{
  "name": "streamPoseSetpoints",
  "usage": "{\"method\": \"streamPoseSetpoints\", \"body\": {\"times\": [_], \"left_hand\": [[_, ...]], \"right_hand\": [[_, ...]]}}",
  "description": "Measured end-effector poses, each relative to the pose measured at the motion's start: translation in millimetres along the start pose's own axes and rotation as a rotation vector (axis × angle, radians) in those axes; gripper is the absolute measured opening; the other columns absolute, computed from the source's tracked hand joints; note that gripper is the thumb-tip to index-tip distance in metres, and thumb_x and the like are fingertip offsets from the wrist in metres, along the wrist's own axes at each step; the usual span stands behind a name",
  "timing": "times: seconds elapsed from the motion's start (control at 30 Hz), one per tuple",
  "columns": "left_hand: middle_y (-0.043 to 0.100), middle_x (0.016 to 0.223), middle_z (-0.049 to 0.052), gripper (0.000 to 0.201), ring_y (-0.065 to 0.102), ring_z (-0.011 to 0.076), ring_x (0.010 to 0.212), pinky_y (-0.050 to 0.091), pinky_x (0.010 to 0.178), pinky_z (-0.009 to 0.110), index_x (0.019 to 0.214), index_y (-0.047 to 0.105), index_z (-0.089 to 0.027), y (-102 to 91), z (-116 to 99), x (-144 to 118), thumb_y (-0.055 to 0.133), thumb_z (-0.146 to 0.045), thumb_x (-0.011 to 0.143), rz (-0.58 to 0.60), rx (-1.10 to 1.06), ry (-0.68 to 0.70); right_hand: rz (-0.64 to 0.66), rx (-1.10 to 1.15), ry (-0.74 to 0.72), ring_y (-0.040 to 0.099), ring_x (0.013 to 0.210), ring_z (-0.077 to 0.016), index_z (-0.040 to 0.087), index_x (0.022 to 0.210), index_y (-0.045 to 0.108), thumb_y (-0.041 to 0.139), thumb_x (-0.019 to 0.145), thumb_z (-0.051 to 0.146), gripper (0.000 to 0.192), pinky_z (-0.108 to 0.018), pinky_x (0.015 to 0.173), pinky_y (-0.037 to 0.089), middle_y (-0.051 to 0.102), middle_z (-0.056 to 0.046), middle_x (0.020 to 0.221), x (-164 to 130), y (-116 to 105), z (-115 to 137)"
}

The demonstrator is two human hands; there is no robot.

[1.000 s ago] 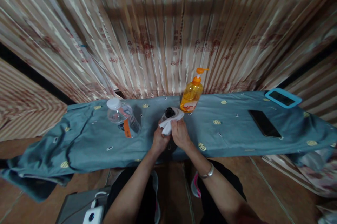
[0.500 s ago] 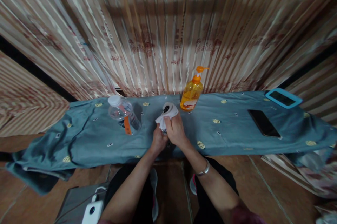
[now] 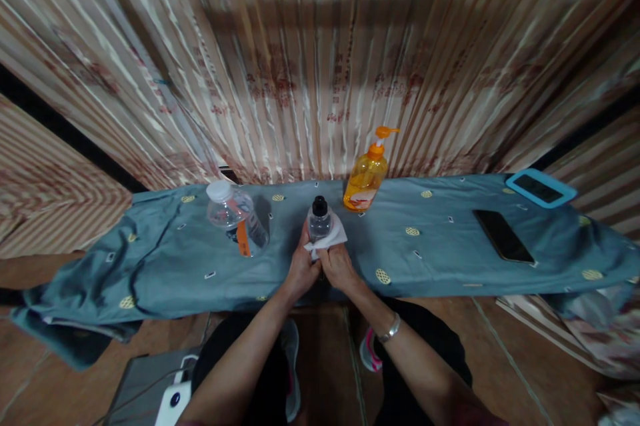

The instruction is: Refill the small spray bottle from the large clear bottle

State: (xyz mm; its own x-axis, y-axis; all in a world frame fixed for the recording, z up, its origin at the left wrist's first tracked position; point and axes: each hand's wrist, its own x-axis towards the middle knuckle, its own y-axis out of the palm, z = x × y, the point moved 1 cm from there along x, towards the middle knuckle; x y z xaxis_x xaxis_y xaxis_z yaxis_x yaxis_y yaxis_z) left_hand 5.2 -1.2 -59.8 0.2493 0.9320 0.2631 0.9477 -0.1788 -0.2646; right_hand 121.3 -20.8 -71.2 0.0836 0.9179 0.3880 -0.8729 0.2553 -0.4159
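A small clear bottle with a black cap [image 3: 319,216] stands upright between my hands near the middle of the cloth-covered surface. My left hand [image 3: 302,267] is wrapped round its left side. A white tissue or cloth [image 3: 335,233] lies against the front and right of the bottle, pinched in my right hand [image 3: 340,266], which presses it to the lower part. My fingers and the cloth hide the bottle's base. Just behind to the right is a pump bottle [image 3: 364,179] of yellow-orange liquid. Left of my hands stands a large clear plastic bottle [image 3: 240,223] with a white cap.
A blue-green patterned cloth [image 3: 430,266] covers the long narrow surface. At its right lie a black phone [image 3: 503,236] and a blue-framed tablet [image 3: 541,188]. Striped curtains [image 3: 310,79] hang behind. On the lower left, a white device [image 3: 173,403] with a cable rests on a grey box [image 3: 133,383].
The white cloth has come down off the bottle's top to its front and right side, uncovering the black cap. My right hand has moved lower with it.
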Motion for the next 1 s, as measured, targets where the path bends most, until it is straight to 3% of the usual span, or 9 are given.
{"method": "streamPoseSetpoints", "body": {"times": [0.1, 0.3, 0.47, 0.57, 0.77, 1.0], "left_hand": [[0.065, 0.136, 0.014, 0.061, 0.049, 0.0296, 0.143, 0.031, 0.125, 0.048, 0.131, 0.059, -0.018, 1.7, 1, -2, 0.062, -0.013, 0.069, 0.033, 0.015, 0.043], [0.054, 0.150, 0.016, 0.076, 0.053, 0.0294, 0.139, 0.042, 0.118, 0.044, 0.146, 0.045, -0.016, 7.4, 4, -6, 0.067, -0.018, 0.073, 0.016, -0.004, 0.017], [0.062, 0.142, 0.014, 0.082, 0.064, 0.0243, 0.122, 0.050, 0.109, 0.038, 0.152, 0.036, -0.017, 4.6, 7, -8, 0.065, -0.017, 0.074, 0.056, -0.026, -0.036], [0.058, 0.146, 0.016, 0.080, 0.066, 0.0251, 0.120, 0.051, 0.108, 0.040, 0.153, 0.035, -0.016, 1.2, 10, -8, 0.062, -0.018, 0.078, 0.074, -0.030, -0.017], [0.048, 0.157, 0.014, 0.076, 0.047, 0.0268, 0.145, 0.034, 0.124, 0.046, 0.153, 0.037, -0.017, -2.0, 17, -3, 0.057, -0.014, 0.080, 0.039, -0.044, 0.012], [0.054, 0.153, 0.009, 0.066, 0.053, 0.0248, 0.140, 0.040, 0.120, 0.042, 0.150, 0.042, -0.020, -3.5, 4, 0, 0.055, -0.022, 0.086, 0.088, -0.097, -0.050]], "right_hand": [[0.004, 0.012, 0.012, 0.056, 0.134, -0.0313, 0.019, 0.130, 0.063, 0.043, 0.097, 0.048, 0.048, -0.056, 0.118, 0.040, 0.068, -0.018, 0.131, 2, -9, 3], [-0.063, 0.046, 0.005, 0.061, 0.125, -0.0289, 0.022, 0.119, 0.067, 0.034, 0.100, 0.055, 0.051, -0.048, 0.116, 0.041, 0.074, -0.014, 0.112, 24, -29, 26], [-0.078, 0.060, -0.003, 0.067, 0.110, -0.0277, 0.020, 0.112, 0.070, 0.029, 0.102, 0.056, 0.055, -0.043, 0.109, 0.046, 0.073, -0.013, 0.098, 35, -28, 28], [-0.065, 0.036, 0.002, 0.066, 0.113, -0.0305, 0.017, 0.110, 0.070, 0.032, 0.100, 0.055, 0.054, -0.047, 0.108, 0.047, 0.073, -0.017, 0.100, 25, -21, 16], [-0.013, -0.036, 0.017, 0.058, 0.130, -0.0303, 0.019, 0.125, 0.065, 0.038, 0.097, 0.053, 0.052, -0.052, 0.114, 0.043, 0.071, -0.016, 0.125, -2, -6, -14], [0.011, -0.078, 0.016, 0.061, 0.128, -0.0321, 0.016, 0.127, 0.064, 0.040, 0.096, 0.050, 0.052, -0.055, 0.111, 0.047, 0.071, -0.020, 0.123, -16, -4, -31]]}}
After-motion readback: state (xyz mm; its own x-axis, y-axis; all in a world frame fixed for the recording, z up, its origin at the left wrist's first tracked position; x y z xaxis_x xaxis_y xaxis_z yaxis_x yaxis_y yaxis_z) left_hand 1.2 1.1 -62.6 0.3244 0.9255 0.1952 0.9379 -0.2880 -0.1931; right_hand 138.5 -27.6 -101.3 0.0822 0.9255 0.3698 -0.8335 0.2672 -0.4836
